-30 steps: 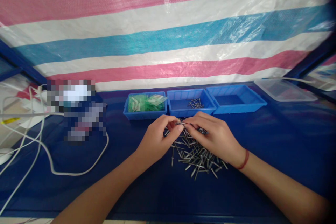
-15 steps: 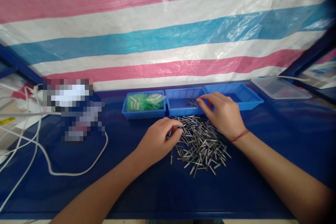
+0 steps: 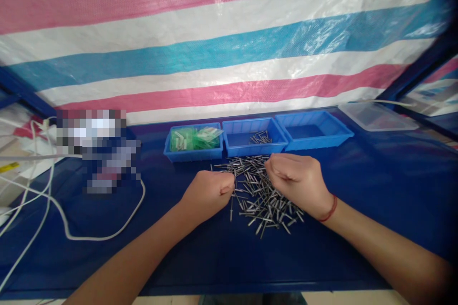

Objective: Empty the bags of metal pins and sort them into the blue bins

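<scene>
A loose heap of silvery pop rivets (image 3: 265,195) lies on the blue tabletop. At the heap's left edge is my left hand (image 3: 211,195), curled into a fist; the rivets in it are hidden by the fingers. My right hand (image 3: 298,178) is closed over the upper right of the heap, its fingertips pressed together, and whatever is inside cannot be seen. Just behind, a middle blue bin (image 3: 255,147) holds a small cluster of rivets (image 3: 261,137).
Left of it, another blue bin (image 3: 195,154) contains green plastic packets (image 3: 195,139). A third blue bin (image 3: 315,140) stands to the right, near a translucent lid (image 3: 379,118). White cables (image 3: 103,237) run across the left side. Striped sheeting (image 3: 214,57) hangs behind.
My right hand has come back from the middle bin to the heap and closed. My left hand has curled from a pinch with rivets into a fist, shifting slightly left and nearer me.
</scene>
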Available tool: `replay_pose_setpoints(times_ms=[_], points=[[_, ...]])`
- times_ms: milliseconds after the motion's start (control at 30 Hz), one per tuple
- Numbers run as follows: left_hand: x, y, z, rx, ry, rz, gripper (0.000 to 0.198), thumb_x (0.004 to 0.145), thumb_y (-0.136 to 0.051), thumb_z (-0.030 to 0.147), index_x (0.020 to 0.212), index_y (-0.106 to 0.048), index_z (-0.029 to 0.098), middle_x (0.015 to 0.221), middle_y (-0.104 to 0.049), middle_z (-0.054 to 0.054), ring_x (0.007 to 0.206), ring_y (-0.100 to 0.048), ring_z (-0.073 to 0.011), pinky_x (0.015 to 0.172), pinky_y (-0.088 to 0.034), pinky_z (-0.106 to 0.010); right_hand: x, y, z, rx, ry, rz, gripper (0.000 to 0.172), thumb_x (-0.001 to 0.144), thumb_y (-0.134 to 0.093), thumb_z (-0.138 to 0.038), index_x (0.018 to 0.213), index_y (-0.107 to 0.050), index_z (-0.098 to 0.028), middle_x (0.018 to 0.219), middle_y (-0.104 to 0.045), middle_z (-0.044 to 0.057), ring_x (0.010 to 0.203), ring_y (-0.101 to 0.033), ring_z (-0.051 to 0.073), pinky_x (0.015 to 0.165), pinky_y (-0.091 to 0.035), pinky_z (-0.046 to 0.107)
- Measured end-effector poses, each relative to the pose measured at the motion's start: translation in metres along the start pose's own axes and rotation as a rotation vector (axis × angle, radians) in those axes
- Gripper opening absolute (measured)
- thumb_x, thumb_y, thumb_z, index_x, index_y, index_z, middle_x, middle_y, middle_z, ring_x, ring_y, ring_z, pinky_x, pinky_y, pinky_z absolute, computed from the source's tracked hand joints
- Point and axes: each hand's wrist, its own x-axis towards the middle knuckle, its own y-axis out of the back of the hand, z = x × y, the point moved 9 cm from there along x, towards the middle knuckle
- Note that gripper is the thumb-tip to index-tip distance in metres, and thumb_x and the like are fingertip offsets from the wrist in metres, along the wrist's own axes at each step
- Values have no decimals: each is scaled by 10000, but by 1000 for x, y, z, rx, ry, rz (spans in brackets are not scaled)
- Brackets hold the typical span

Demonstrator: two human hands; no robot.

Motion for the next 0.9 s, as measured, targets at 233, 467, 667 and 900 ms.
replay_pose_setpoints(times_ms=[233, 467, 667, 900], points=[[-1, -19, 13, 211, -41, -61, 123, 861, -468, 203, 887, -588, 199, 609, -538, 40, 574, -540, -119, 507, -296, -220, -7, -10, -18, 150, 35, -55, 378, 729, -471, 13, 533, -215, -185, 496, -257, -64, 460, -226, 64, 475, -195, 236], [3, -25, 19, 347, -129, -94, 214, 885, -501, 336, 829, -629, 174, 782, -592, -31, 707, -565, -163, 606, -415, -259, -8, -28, -11, 144, 12, -174, 349, 760, -471, -36, 549, -244, -196, 524, -294, -58, 469, -275, 71, 490, -202, 249], [5, -28, 12, 371, -121, -112, 289, 944, -423, 357, 829, -618, 176, 821, -575, -32, 729, -544, -153, 645, -404, -265, -10, -42, -7, 153, -15, -310, 347, 801, -477, -83, 566, -249, -196, 534, -312, -58, 474, -301, 72, 503, -208, 246], [7, -24, 9, 414, -87, -82, 256, 965, -408, 310, 848, -609, 202, 827, -602, -13, 743, -517, -155, 647, -321, -298, -7, -44, 5, 90, -153, -375, 357, 871, -479, -204, 556, -310, -197, 526, -378, -44, 518, -363, 98, 559, -258, 256]])
